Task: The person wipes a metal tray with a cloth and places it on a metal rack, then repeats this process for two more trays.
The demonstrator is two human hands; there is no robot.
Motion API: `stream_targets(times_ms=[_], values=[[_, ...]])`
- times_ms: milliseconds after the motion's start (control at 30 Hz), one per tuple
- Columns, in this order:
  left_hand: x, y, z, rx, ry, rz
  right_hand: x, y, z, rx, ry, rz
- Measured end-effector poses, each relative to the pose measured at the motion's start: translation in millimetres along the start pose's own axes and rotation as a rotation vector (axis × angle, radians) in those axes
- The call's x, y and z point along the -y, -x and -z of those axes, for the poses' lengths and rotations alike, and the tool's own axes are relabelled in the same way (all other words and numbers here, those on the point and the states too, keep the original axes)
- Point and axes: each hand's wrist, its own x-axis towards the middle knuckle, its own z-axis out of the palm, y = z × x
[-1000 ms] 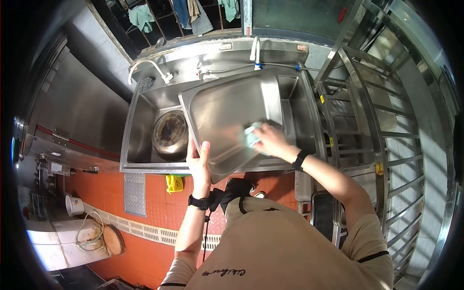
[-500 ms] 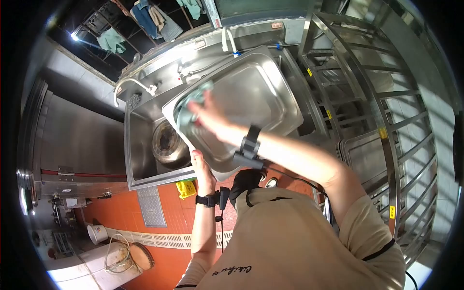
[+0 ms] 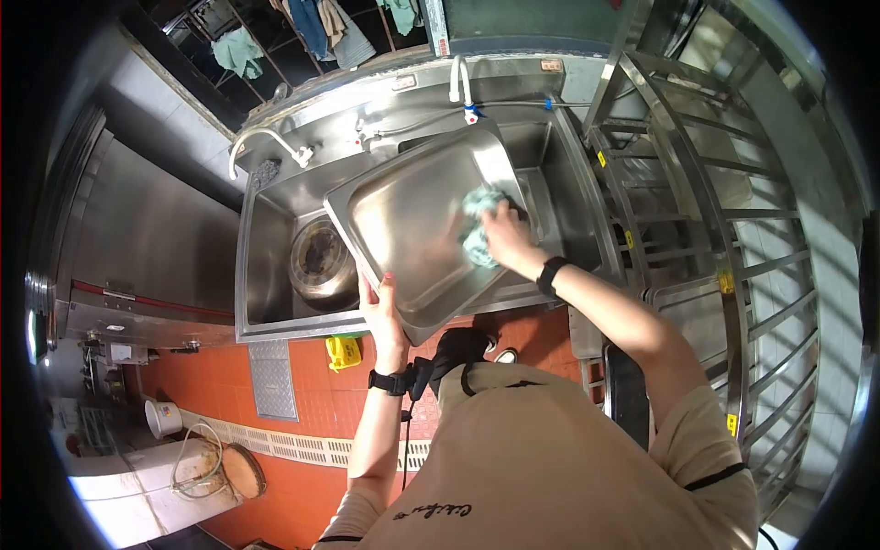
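Note:
A large rectangular steel tray is tilted over the double sink. My left hand grips the tray's near rim. My right hand presses a light green cloth against the inside of the tray, near its right side. A black band sits on each wrist.
A round blackened pot lies in the left basin under the tray. Two taps stand at the back of the sink. A steel rack rises on the right. The floor is orange tile with a yellow object and a drain grate.
My right hand has swept the cloth from the tray's upper left corner across to its right side. My left hand has kept its grip on the near rim.

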Motion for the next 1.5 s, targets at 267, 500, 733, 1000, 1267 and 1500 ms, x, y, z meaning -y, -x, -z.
stream_targets(times_ms=[267,500,733,1000,1267,1500], values=[[8.8,-4.0,-24.4,0.082,-0.026,-0.101,82.7,16.2,-1.6,-0.276,-0.003,0.612],[-28.9,12.5,-28.4,0.13,-0.068,-0.191,-23.3,-64.9,50.4,-0.412,0.53,0.325],[-50.2,16.1,-26.7,0.121,-0.093,-0.135,-38.6,6.3,14.3,-0.153,0.341,0.495],[-15.4,4.1,-26.7,0.162,-0.327,-0.281,40.0,59.9,-30.4,-0.174,-0.617,0.394],[13.7,-45.9,19.2,-0.138,0.426,0.416,35.3,85.2,105.6,-0.609,-0.809,0.231],[55.2,-35.1,16.7,0.41,0.807,0.647,98.2,52.2,75.5,-0.698,-0.332,0.647]])
